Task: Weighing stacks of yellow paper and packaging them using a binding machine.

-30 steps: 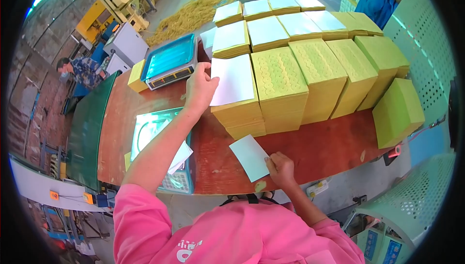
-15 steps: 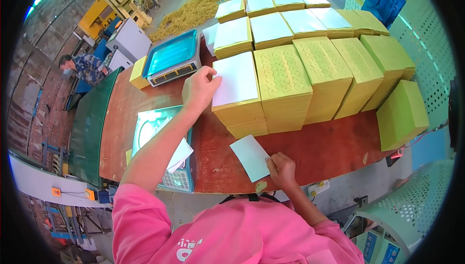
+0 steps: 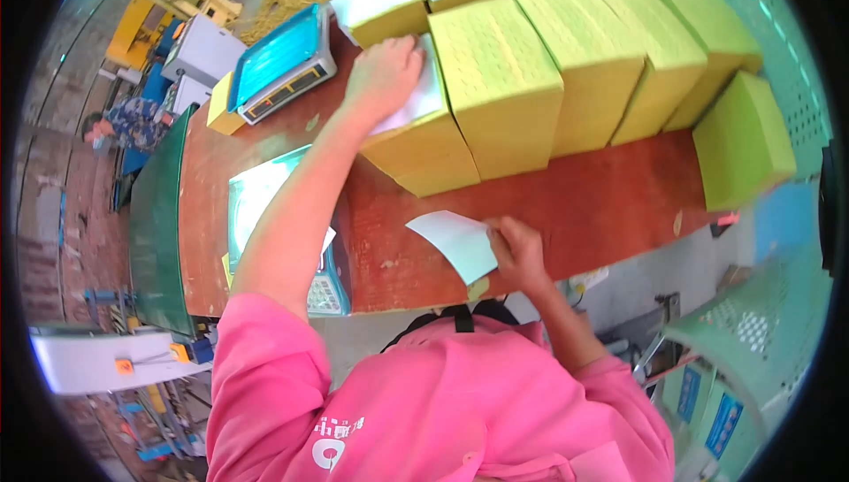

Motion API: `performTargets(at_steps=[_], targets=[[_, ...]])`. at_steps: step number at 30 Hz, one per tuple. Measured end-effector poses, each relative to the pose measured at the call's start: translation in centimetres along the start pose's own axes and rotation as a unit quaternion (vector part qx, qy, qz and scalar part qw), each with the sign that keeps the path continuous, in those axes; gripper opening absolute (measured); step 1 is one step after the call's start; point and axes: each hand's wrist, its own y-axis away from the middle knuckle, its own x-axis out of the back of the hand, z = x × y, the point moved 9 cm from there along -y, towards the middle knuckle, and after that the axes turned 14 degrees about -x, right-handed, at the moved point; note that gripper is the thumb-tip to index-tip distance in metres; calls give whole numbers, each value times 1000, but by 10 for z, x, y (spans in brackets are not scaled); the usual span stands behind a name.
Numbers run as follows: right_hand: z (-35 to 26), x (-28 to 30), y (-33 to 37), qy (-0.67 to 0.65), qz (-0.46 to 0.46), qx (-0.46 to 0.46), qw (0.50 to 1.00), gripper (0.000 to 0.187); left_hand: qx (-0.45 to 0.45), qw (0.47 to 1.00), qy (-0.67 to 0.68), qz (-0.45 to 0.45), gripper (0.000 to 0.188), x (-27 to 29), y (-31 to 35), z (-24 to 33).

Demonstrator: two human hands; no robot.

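My left hand (image 3: 385, 82) rests on the white sheet (image 3: 427, 97) that tops the nearest left stack of yellow paper (image 3: 424, 157). Its fingers are bent and close together, and the fingertips are partly hidden. Near the table's front edge, my right hand (image 3: 519, 250) pinches the right side of a white paper sheet (image 3: 455, 241). That sheet bows a little and hangs just above the red tabletop (image 3: 380, 217). Beside the left stack stands another tall yellow paper stack (image 3: 500, 97) with a punched, wavy pattern on its top.
More yellow stacks (image 3: 584, 57) run to the right and behind, several topped with white. A yellow block (image 3: 747, 141) stands at the right edge. Left are a scale with a blue tray (image 3: 281, 57) and a second scale (image 3: 329, 294) under my forearm. A person (image 3: 133, 124) bends far left.
My left hand has gone from the sheet's left edge to on top of it. My right hand still holds its paper, now more bowed. The view has tilted, so the stacks sit higher.
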Motion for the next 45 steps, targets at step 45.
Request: performTargets(at_steps=[45], targets=[[40,271,804,-418,469,-356,692,28,-126,532,817,-184,52,-70,354,737]])
